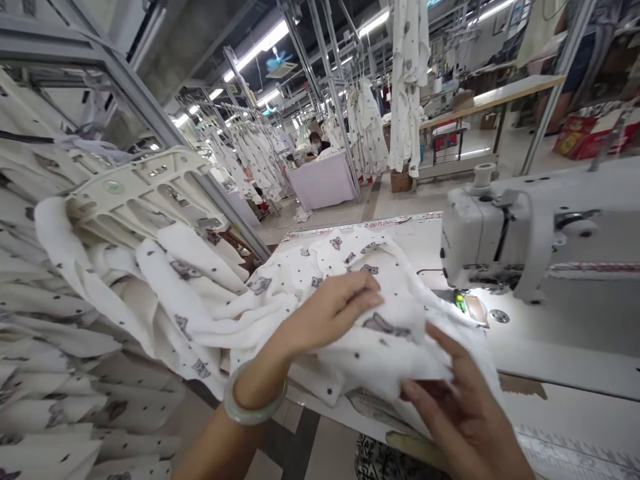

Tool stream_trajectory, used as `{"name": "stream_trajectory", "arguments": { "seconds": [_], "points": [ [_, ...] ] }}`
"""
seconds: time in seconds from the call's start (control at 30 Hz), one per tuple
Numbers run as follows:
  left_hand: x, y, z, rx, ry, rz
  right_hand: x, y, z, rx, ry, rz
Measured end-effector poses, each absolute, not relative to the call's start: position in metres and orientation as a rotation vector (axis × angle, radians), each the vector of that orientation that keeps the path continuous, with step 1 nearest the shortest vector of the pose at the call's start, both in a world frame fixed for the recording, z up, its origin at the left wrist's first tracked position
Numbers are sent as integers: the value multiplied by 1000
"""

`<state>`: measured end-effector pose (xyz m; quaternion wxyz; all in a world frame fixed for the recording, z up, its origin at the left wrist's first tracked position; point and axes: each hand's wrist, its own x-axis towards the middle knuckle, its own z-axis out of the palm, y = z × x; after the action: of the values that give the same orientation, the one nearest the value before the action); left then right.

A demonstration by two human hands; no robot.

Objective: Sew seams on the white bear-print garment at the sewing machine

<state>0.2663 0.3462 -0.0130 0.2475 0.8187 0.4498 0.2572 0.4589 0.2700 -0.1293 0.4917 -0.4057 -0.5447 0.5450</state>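
A white cloth (pixel 350 353) printed with small grey animals and dots spreads over the sewing table in front of me. My left hand (pixel 337 303), with a pale bangle on the wrist, lies over the cloth, thumb and fingers closed on a fold of it. Its lower right edge is between the thumb and fingers of my right hand (pixel 457 400), which is slightly blurred. Just beyond that hand stands a white sewing machine (pixel 487 233), its lamp lighting the needle area. Part of the cloth reaches left to a clip hanger (pixel 140 183).
More printed pieces (pixel 50 373) hang close on my left beside a metal post (pixel 165 140). A ruler strip (pixel 580 453) runs along the table's near edge. Farther back are racks of hanging garments (pixel 367 127), a cloth-covered table (pixel 325 180) and a seated person (pixel 317 141).
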Motion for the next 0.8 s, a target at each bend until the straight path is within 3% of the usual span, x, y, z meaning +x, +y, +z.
{"name": "stream_trajectory", "arguments": {
  "seconds": [0.1,0.23,0.33,0.43,0.63,0.8],
  "points": [
    [296,374,-5,2330,1178,821,481,279,-127,-1045,-1241,1060],
    [335,418,-51,2201,931,421,524,298,-151,-1178,-1612,678],
    [346,437,-91,2051,1014,236,549,306,-176,-1190,-1818,522],
    [342,441,-101,2002,1073,210,557,304,-189,-1285,-1729,597],
    [320,429,-70,1879,970,319,538,308,-173,-1428,-1447,932],
    [309,413,-51,1790,909,334,509,316,-147,-1356,-1487,896]
  ]
}}
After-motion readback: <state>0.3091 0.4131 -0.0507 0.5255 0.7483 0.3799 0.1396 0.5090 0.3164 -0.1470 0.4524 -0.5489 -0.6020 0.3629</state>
